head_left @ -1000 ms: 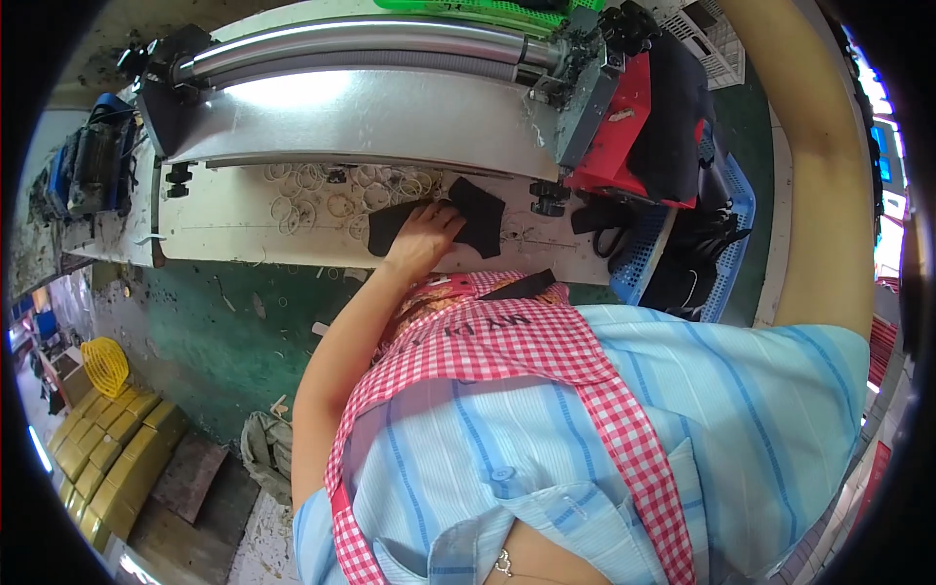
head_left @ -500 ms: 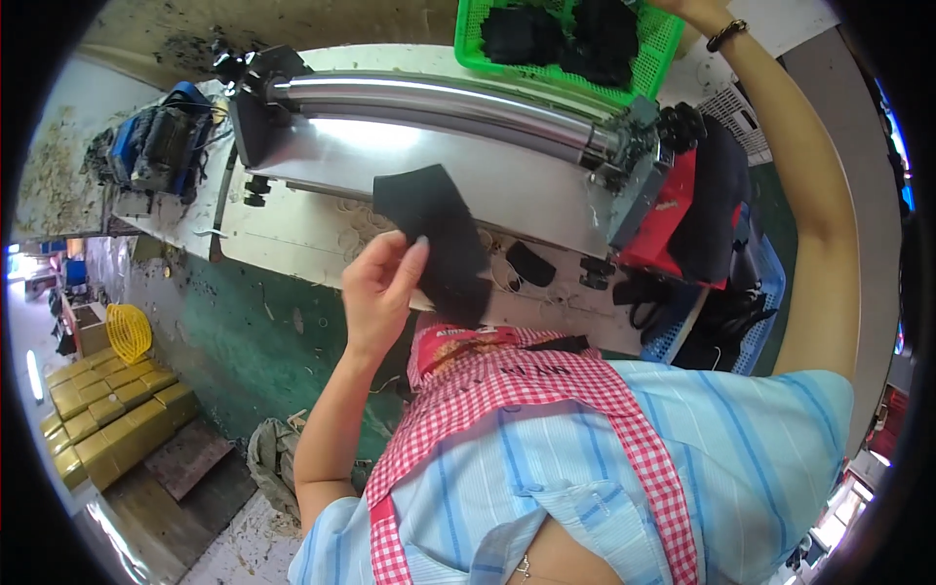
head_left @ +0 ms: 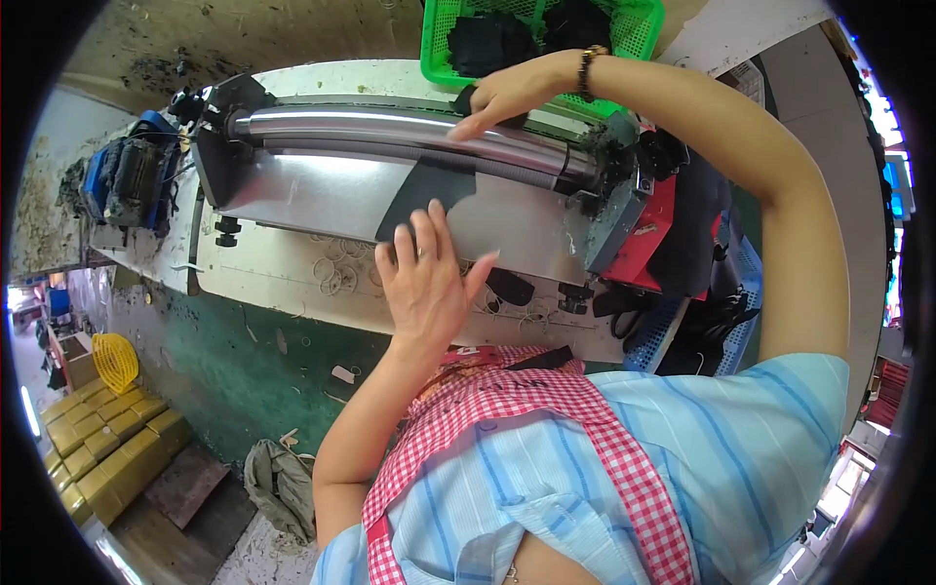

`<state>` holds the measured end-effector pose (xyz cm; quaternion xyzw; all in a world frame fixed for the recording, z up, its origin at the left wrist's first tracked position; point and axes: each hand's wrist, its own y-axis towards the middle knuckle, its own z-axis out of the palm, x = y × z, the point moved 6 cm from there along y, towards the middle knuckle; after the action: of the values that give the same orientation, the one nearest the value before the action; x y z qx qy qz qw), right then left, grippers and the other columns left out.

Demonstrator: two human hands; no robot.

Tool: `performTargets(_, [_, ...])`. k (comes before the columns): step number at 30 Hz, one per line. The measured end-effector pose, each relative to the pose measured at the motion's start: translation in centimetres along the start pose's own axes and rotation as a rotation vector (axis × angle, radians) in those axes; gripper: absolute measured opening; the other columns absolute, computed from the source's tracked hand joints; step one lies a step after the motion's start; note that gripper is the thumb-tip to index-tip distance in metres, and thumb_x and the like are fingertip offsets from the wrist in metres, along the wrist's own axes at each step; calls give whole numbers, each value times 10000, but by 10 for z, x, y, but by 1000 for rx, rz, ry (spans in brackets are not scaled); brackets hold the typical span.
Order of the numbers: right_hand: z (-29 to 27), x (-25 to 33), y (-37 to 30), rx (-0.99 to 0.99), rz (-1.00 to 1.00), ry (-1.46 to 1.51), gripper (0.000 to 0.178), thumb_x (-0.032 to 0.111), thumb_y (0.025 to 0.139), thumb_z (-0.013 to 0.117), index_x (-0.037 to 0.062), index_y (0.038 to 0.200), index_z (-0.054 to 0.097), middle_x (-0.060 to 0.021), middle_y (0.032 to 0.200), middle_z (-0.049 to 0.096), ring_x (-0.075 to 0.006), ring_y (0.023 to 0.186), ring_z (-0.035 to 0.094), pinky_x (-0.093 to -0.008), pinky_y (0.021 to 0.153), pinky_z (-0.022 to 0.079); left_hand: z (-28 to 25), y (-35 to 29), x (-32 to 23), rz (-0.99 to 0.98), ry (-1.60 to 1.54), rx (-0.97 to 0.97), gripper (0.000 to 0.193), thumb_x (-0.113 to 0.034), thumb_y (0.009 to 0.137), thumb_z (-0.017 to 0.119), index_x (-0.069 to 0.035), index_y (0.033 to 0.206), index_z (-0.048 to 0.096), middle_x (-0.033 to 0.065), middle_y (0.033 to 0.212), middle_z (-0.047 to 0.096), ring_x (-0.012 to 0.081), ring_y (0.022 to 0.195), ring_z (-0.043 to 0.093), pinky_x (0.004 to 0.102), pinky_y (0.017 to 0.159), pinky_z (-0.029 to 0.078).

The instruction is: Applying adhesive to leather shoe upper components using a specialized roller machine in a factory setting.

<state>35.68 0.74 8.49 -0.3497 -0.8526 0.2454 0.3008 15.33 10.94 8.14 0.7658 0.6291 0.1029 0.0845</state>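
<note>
A flat black sheet piece [head_left: 429, 195] lies on the machine's shiny metal plate [head_left: 526, 219], its far edge at the steel roller [head_left: 380, 125]. My left hand [head_left: 424, 288] is open, fingers spread at the piece's near edge. Reaching over the roller, my right hand [head_left: 522, 93] has its fingers closed around another black piece [head_left: 466, 99] on the roller's far side; the hand hides part of that piece. Its thumb comes down over the roller.
A green basket [head_left: 444, 73] with black pieces stands beyond the roller. A small black piece [head_left: 509, 287] and several thin rings [head_left: 336, 273] lie on the table's near strip. At the right are a red machine part [head_left: 639, 239] and a blue basket [head_left: 749, 283]; yellow blocks [head_left: 117, 439] are stacked lower left.
The black piece went from my left hand onto the metal plate, and that hand opened. My right hand came from beside the green basket to the roller's far side.
</note>
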Motion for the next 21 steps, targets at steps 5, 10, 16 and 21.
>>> performTargets(5, [6, -15, 25, 130, -92, 302, 846, 773, 685, 561, -45, 883, 651, -80, 762, 567, -164, 768, 523, -317, 697, 413, -9, 44, 28, -19, -391, -4, 606, -402, 828, 605, 15, 1250, 480, 166, 1234, 492, 303, 1092, 479, 425, 906, 376])
performTargets(10, [-33, 13, -3, -186, -390, 273, 502, 431, 692, 767, -42, 798, 637, -39, 587, 530, -147, 563, 501, -326, 523, 402, -37, 124, 65, 100, -746, -290, 694, -127, 699, 769, -15, 1302, 444, 196, 1210, 542, 342, 1107, 514, 411, 969, 375])
performTargets(16, [-68, 39, -88, -717, -671, -50, 450, 300, 707, 688, 38, 1063, 604, -150, 967, 641, -285, 879, 620, -387, 720, 495, 12, 211, 58, 208, -968, 427, 495, -73, 687, 780, 8, 1140, 598, 51, 1019, 651, 118, 914, 583, 275, 813, 462])
performTargets(21, [1, -193, -323, -968, 120, 231, 402, 430, 858, 602, 32, 830, 653, -26, 673, 599, -99, 595, 561, -257, 511, 443, -57, 275, 34, 144, -1336, -23, 289, -104, 792, 723, 13, 1049, 664, 28, 1024, 661, 99, 905, 588, 253, 840, 449])
